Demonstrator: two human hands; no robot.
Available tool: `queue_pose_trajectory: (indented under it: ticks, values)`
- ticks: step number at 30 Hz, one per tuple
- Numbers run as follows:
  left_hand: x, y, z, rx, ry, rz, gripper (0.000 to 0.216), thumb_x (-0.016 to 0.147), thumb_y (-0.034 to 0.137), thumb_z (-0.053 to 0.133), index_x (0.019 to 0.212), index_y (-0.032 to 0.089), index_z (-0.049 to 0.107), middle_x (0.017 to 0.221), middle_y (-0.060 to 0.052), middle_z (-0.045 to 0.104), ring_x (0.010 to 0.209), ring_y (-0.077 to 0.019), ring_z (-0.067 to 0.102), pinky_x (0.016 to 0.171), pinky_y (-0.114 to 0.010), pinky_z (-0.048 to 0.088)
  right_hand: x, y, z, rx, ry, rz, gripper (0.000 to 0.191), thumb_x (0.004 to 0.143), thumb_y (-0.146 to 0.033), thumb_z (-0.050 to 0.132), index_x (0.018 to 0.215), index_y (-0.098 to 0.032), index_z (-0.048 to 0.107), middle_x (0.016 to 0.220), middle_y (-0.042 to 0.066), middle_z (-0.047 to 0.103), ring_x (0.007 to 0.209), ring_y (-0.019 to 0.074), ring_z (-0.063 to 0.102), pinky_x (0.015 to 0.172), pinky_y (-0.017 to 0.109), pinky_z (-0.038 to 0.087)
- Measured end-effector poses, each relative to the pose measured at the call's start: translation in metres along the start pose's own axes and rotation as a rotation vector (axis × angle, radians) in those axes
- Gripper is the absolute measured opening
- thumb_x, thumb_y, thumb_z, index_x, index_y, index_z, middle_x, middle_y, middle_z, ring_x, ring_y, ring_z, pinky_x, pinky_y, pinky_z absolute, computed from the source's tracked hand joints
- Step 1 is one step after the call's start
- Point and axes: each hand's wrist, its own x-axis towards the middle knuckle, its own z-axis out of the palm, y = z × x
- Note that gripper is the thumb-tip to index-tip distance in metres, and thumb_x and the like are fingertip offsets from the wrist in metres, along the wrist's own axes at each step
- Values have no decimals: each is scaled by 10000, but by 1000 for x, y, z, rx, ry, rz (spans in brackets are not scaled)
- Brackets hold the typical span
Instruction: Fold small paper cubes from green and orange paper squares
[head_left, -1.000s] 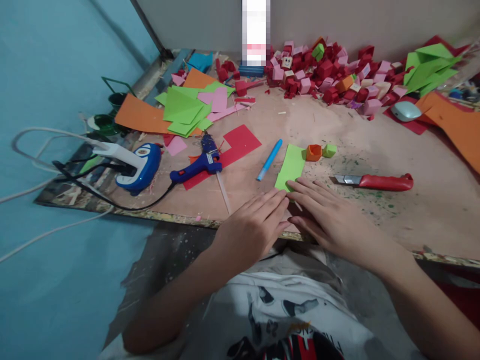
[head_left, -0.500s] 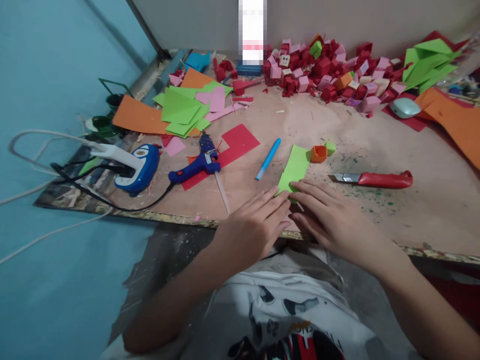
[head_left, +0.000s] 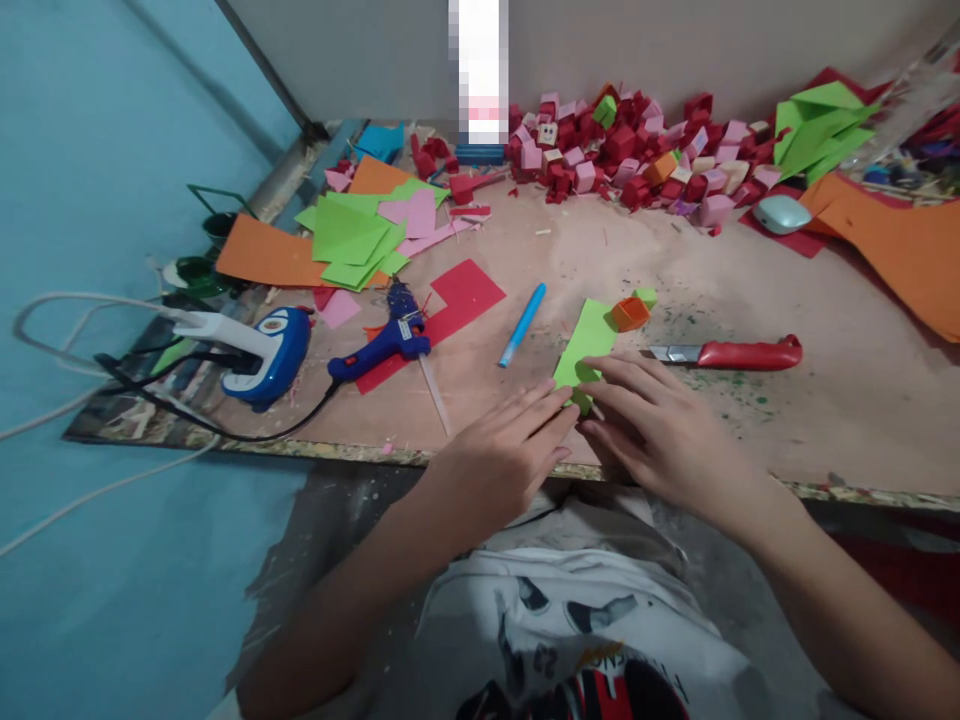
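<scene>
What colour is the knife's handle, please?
The knife's handle is red, best seen in the head view.

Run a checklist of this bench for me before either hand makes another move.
1. Left hand at the light-green paper-like strip: ok, fingers over its near end.
2. Right hand at the strip: ok, fingers over its near right side.
3. Blade of the red-handled utility knife covered: not ok, bare and close to the right hand.
4. Slim blue plastic pen off the strip: ok, lying to its left.
5. Small orange open-topped box apart from the strip: cannot tell, it sits by the right edge.
6. Blue plastic glue gun cool: cannot tell.
</scene>
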Motion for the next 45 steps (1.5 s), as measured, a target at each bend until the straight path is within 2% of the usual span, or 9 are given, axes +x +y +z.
queue_pose_trajectory:
  ticks: [5, 8, 11, 14, 16, 19, 25, 34, 45]
  values:
    - [0, 2, -4, -5, -2, 16, 383, 1105, 196, 542, 1474, 136, 630, 1537, -98, 672, 1461, -275, 605, 1247, -434, 481, -4, 3, -3, -47, -8, 47, 316, 1090, -307, 627, 1332, -124, 715, 1492, 185, 691, 1449, 377, 595, 1261, 584, 440]
    - [-1, 3, -9, -81, 79, -65, 289, 1097, 218, 558, 1350, 185, 693, 1369, -90, 749, 1250, -254, 715, 1085, -417, 571, -5, -3, -7, -5, -76, 7, 306, 1113, -286, 579, 1346, -145, 719, 1484, 152, 709, 1416, 343, 638, 1290, 601, 399]
    - [-1, 2, -13, -161, 182, -167, 236, 1089, 268, 589, 1269, 168, 705, 1257, -112, 755, 1143, -248, 727, 976, -390, 595, -5, -9, -10, 69, -129, -32, 314, 1124, -250, 544, 1376, -152, 703, 1498, 140, 703, 1386, 301, 671, 1309, 595, 377]
    - [0, 0, -16, -183, 170, -167, 167, 1087, 255, 589, 1135, 164, 720, 1189, -110, 755, 1098, -237, 722, 952, -379, 588, -7, -11, -10, 97, -135, -49, 311, 1122, -231, 534, 1370, -154, 707, 1487, 142, 712, 1373, 297, 683, 1301, 607, 386]
    - [0, -1, -17, -166, 134, -121, 163, 1090, 239, 576, 1088, 171, 725, 1170, -96, 767, 1088, -236, 725, 962, -391, 585, -8, -10, -9, 93, -126, -55, 311, 1120, -208, 522, 1358, -149, 715, 1485, 148, 713, 1365, 300, 690, 1288, 602, 408]
    - [-1, 0, -17, -160, 109, -33, 182, 1101, 249, 564, 1143, 161, 719, 1166, -83, 788, 1096, -243, 741, 984, -406, 597, -9, -8, -7, 86, -117, -59, 321, 1119, -190, 512, 1356, -136, 723, 1504, 151, 702, 1386, 303, 677, 1275, 564, 441]
    - [-14, 2, -8, -47, 173, 32, 273, 1104, 291, 574, 1263, 98, 683, 1265, -142, 790, 1208, -290, 745, 1047, -442, 620, -10, -7, -6, 78, -129, -58, 330, 1115, -194, 540, 1377, -149, 735, 1538, 131, 680, 1410, 304, 659, 1285, 550, 437]
    - [-27, 11, -5, 67, 141, 130, 336, 1088, 241, 594, 1351, 50, 679, 1419, -164, 741, 1368, -280, 669, 1200, -410, 519, -9, -7, -4, 80, -93, -68, 340, 1120, -181, 506, 1358, -123, 741, 1496, 150, 708, 1373, 322, 686, 1242, 559, 494]
    - [-30, 13, 2, 88, 129, 125, 413, 1107, 337, 591, 1382, 40, 674, 1459, -177, 719, 1398, -310, 657, 1199, -434, 501, -6, -8, -3, 62, -142, -58, 341, 1107, -165, 532, 1396, -101, 702, 1495, 171, 694, 1348, 341, 663, 1181, 554, 515]
